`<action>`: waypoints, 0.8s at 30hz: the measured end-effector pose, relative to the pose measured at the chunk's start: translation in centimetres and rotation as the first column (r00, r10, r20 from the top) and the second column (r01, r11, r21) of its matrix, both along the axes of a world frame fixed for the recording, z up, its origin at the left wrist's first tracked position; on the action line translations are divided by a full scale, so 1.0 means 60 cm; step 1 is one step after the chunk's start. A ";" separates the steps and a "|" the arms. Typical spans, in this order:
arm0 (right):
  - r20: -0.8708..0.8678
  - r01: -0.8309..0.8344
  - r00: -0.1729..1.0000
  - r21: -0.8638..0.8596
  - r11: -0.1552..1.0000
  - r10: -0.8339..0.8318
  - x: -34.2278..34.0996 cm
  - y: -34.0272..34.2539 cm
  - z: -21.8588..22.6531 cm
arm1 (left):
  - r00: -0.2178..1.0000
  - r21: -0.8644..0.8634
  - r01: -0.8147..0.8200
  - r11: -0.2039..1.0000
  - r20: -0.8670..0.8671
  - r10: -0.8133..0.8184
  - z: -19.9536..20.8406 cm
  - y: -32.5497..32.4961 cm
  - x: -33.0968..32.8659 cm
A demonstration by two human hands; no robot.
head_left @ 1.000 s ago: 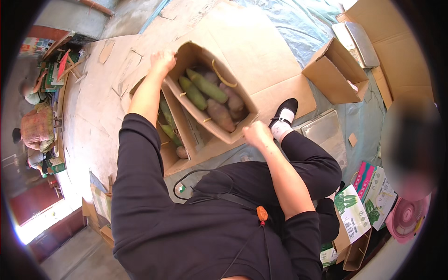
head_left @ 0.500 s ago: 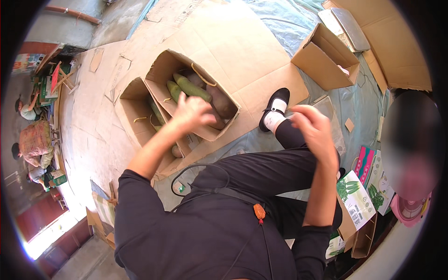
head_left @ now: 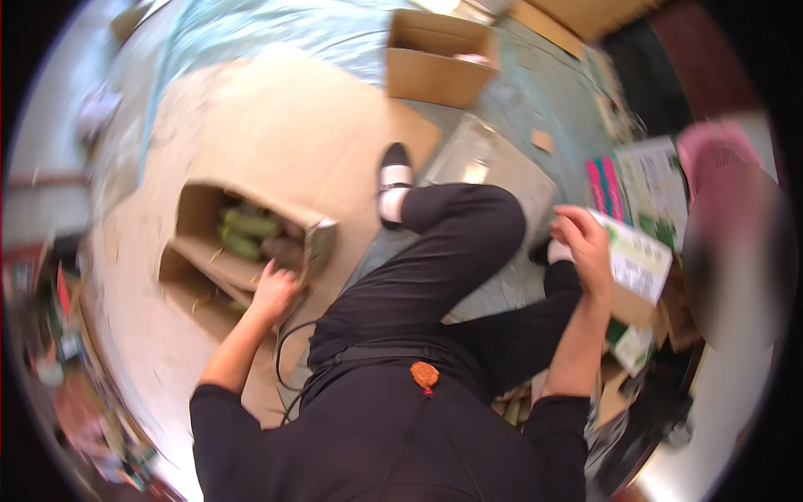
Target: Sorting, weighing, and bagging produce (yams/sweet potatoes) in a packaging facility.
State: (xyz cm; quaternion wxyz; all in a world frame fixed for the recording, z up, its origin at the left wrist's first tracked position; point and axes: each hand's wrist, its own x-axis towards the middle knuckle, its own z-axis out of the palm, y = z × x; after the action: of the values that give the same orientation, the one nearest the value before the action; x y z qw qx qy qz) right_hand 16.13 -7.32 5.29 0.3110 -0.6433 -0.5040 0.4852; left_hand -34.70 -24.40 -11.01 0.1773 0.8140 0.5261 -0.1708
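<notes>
My left hand (head_left: pixel 276 290) is at the near edge of an open cardboard box (head_left: pixel 201 197), with its index finger stretched out and nothing held. Blur hides whether it touches the rim. Inside the box lie long green gourds (head_left: pixel 244 230) and brown rounded produce (head_left: pixel 284 252). A second open cardboard box (head_left: pixel 180 283) stands against its near-left side; its contents are hardly visible. On the right, my right hand (head_left: pixel 585 244) hangs empty with loosely bent fingers apart. It appears in front of a printed white and green carton (head_left: pixel 640 266); contact cannot be told.
Flattened cardboard (head_left: pixel 251 125) lies over a blue plastic sheet (head_left: pixel 276 29). Another open cardboard box (head_left: pixel 439 77) stands at the far middle. A flat clear-wrapped panel (head_left: pixel 502 163) lies beyond my knee. At far right are printed cartons (head_left: pixel 648 188) and a pink plastic item (head_left: pixel 711 151).
My view has swung right, shifting the boxes leftward in the picture. My left hand has moved from over the gourds to the box's near edge. My right hand now appears before the white carton.
</notes>
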 end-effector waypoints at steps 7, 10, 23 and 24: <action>-0.016 0.033 0.999 0.087 0.996 -0.032 0.038 -0.034 -0.033 | 0.999 -0.167 -0.033 0.985 0.030 0.038 -0.011 -0.078 -0.071; -0.004 0.065 0.998 0.150 0.987 -0.065 0.052 -0.051 -0.032 | 0.998 -0.246 0.002 0.969 -0.067 -0.019 0.066 -0.034 -0.013; -0.065 0.568 0.806 0.365 0.738 -0.588 0.245 -0.228 -0.035 | 0.859 0.088 -0.226 0.970 0.488 0.155 0.240 0.157 0.172; -0.042 0.623 0.765 0.303 0.721 -0.643 0.263 -0.251 -0.047 | 0.858 0.142 -0.196 0.970 0.504 0.099 0.244 0.174 0.181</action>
State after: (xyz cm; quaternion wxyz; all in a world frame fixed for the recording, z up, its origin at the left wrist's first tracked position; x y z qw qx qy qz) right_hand 31.93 -22.37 2.49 0.5345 -0.7374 -0.3315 0.2463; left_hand -23.82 -13.97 3.65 0.2402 0.8007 0.5382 0.1071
